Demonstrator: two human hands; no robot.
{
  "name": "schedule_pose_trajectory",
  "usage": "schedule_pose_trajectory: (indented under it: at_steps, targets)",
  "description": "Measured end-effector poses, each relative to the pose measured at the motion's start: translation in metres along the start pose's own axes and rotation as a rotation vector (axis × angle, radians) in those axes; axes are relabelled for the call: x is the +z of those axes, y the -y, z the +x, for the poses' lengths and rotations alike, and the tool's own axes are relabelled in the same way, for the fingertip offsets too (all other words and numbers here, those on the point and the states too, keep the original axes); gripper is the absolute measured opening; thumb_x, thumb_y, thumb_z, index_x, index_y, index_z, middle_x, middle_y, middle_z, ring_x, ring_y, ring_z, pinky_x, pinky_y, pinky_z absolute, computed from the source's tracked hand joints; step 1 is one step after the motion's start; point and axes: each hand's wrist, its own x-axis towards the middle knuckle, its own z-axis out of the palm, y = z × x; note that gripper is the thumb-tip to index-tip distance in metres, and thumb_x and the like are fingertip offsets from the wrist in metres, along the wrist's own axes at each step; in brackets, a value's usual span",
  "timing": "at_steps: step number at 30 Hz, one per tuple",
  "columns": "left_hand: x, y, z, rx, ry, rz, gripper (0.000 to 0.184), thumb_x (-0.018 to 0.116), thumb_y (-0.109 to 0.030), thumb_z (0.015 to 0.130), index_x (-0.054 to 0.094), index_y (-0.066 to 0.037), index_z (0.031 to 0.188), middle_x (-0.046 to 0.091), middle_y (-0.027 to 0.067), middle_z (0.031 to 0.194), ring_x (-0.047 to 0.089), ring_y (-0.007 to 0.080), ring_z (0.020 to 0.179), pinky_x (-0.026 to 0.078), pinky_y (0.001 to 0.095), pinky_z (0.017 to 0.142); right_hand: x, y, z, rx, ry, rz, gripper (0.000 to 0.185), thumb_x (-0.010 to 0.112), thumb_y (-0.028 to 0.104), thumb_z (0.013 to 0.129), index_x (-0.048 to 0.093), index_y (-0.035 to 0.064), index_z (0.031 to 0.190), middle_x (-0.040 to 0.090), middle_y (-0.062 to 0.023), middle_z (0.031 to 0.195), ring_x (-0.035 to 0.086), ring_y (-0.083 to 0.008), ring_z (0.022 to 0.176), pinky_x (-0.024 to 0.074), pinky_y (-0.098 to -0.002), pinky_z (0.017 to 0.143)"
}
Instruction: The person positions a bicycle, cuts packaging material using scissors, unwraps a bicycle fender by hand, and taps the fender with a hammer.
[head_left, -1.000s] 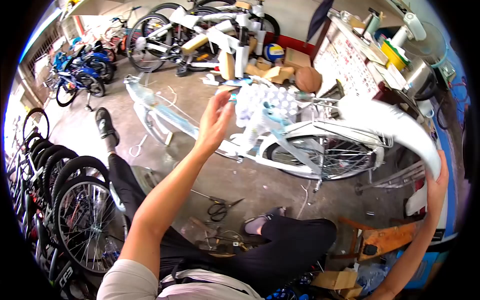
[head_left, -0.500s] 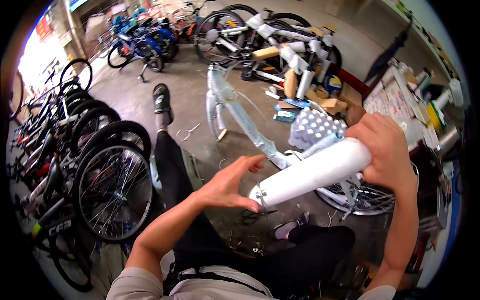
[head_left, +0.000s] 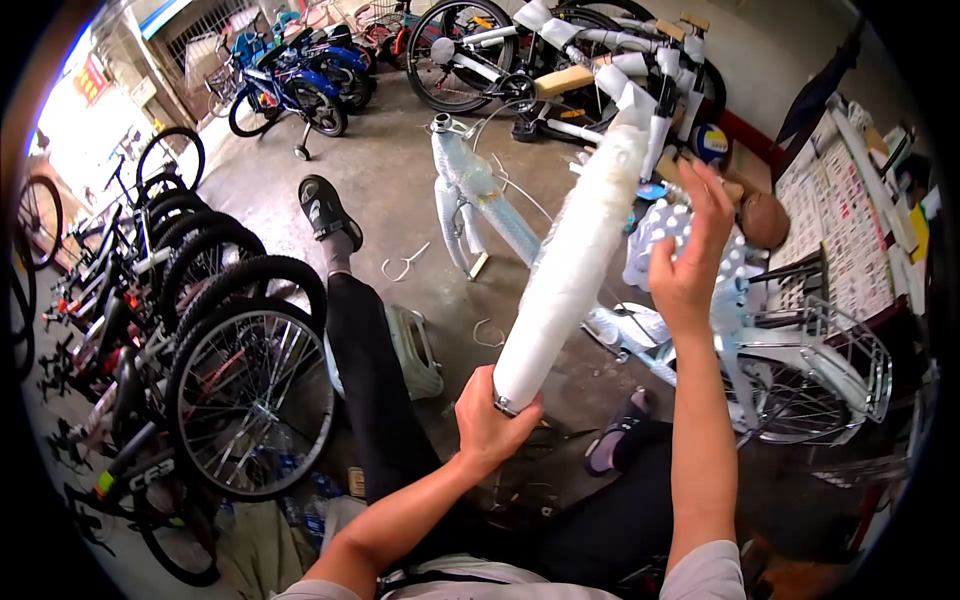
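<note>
My left hand (head_left: 492, 422) grips the lower end of a long white bicycle mudguard (head_left: 570, 285), partly wrapped in clear plastic. The mudguard slants up and away to the right, and a bit of metal shows at its lower end. Raised beside its upper part, my right hand (head_left: 692, 260) is open with fingers stretched upward, apart from it. Behind the mudguard stands a bicycle frame (head_left: 480, 195) in plastic wrap, partly covered by it. That frame's rear wheel, white rear mudguard (head_left: 800, 365) and wire rack (head_left: 865, 350) are to the right.
Parked bicycles with a large wheel (head_left: 250, 400) in front line the left side. Small blue bikes (head_left: 290, 95) and wrapped bicycles (head_left: 465, 60) stand at the back. A pale plastic stool (head_left: 415, 350) is beside my leg. Wrapped bottles (head_left: 650, 235) and a ball (head_left: 710, 143) lie to the right.
The mudguard has swung from nearly level to steeply upright. My left hand has closed on its lower end, while my right hand has let go of the other end and opened.
</note>
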Motion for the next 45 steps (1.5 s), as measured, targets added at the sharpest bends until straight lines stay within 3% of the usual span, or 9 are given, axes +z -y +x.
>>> schedule_pose_trajectory:
  at_steps: [3,5,9,11,18,27,30,38,45]
  targets:
    - [0.008,0.024,-0.005,-0.004,-0.012,0.093,0.042,0.083,-0.018,0.071,0.056,-0.001,0.098,0.065,0.016,0.081,0.066,0.0312,0.073,0.052,0.0405,0.068,0.029,-0.033,-0.046,0.731,0.187,0.597,0.021,0.057,0.009,0.094,0.063,0.0009,0.112,0.065,-0.0084,0.104,0.063,-0.0184,0.1,0.049,-0.0326,0.094]
    - [0.015,0.03,-0.004,-0.065,-0.061,0.136,0.042,0.084,-0.018,0.071,0.056,-0.001,0.098,0.064,0.0157,0.08,0.066,0.0308,0.072,0.052,0.0402,0.068,0.022,-0.045,-0.039,1.144,0.562,1.033,0.027,0.063,0.03,0.1,0.066,0.0033,0.098,0.065,-0.0038,0.084,0.064,-0.0141,0.077,0.053,-0.0296,0.076]
    - [0.022,0.035,-0.001,-0.011,-0.087,0.107,0.042,0.084,-0.017,0.072,0.055,0.0,0.097,0.063,0.0128,0.079,0.063,0.0254,0.069,0.051,0.0383,0.067,0.042,-0.041,-0.053,0.925,0.963,0.927,0.042,0.065,0.045,0.098,0.067,0.003,0.093,0.065,-0.0034,0.079,0.063,-0.0126,0.07,0.0539,-0.0277,0.067]
    - [0.023,0.034,0.001,-0.038,-0.084,0.112,0.041,0.084,-0.016,0.073,0.055,0.0,0.096,0.063,0.0115,0.078,0.062,0.0224,0.068,0.051,0.0369,0.066,0.036,-0.022,-0.051,0.652,1.341,0.908,0.072,0.066,0.073,0.084,0.069,0.0012,0.09,0.067,-0.0051,0.077,0.065,-0.0129,0.069,0.053,-0.0281,0.066]
    - [0.024,0.024,0.004,-0.097,-0.079,0.108,0.041,0.084,-0.016,0.072,0.055,0.0,0.097,0.061,0.0143,0.08,0.062,0.0282,0.07,0.05,0.0397,0.066,0.033,-0.012,-0.049,0.914,1.278,1.17,0.035,0.065,0.037,0.1,0.071,0.003,0.098,0.065,-0.0013,0.075,0.062,-0.0103,0.062,0.0516,-0.0246,0.058]
    - [0.041,0.011,0.006,-0.028,-0.084,0.048,0.04,0.084,-0.016,0.072,0.056,0.001,0.096,0.058,0.0175,0.083,0.06,0.0381,0.075,0.048,0.0447,0.067,0.0,-0.052,-0.028,0.789,1.217,1.069,0.051,0.072,0.054,0.09,0.069,0.0033,0.092,0.065,-0.0028,0.073,0.064,-0.0105,0.062,0.0535,-0.0252,0.059]
    - [0.043,0.016,0.001,-0.014,-0.097,0.125,0.043,0.084,-0.015,0.073,0.056,0.0,0.101,0.062,0.0139,0.083,0.063,0.0266,0.073,0.051,0.0372,0.069,0.009,-0.044,-0.032,0.894,1.221,0.984,0.066,0.067,0.065,0.088,0.067,-0.0005,0.092,0.066,-0.0059,0.073,0.066,-0.0125,0.06,0.0534,-0.0262,0.055]
    - [0.03,0.013,0.021,0.211,0.076,0.519,0.057,0.084,-0.03,0.074,0.055,-0.001,0.114,0.061,0.0174,0.101,0.062,0.037,0.089,0.05,0.0467,0.077,0.048,-0.007,-0.064,0.822,1.083,1.083,0.035,0.063,0.037,0.101,0.069,0.0036,0.094,0.058,0.0022,0.071,0.053,-0.006,0.061,0.0455,-0.0233,0.055]
    - [0.064,0.011,0.048,-0.155,0.036,0.046,0.055,0.082,-0.027,0.077,0.053,-0.002,0.116,0.066,0.0192,0.1,0.067,0.0387,0.092,0.052,0.0463,0.079,0.042,-0.004,-0.068,0.9,0.933,1.068,0.031,0.062,0.033,0.103,0.066,0.0035,0.095,0.058,0.0029,0.075,0.053,-0.0051,0.065,0.0456,-0.023,0.057]
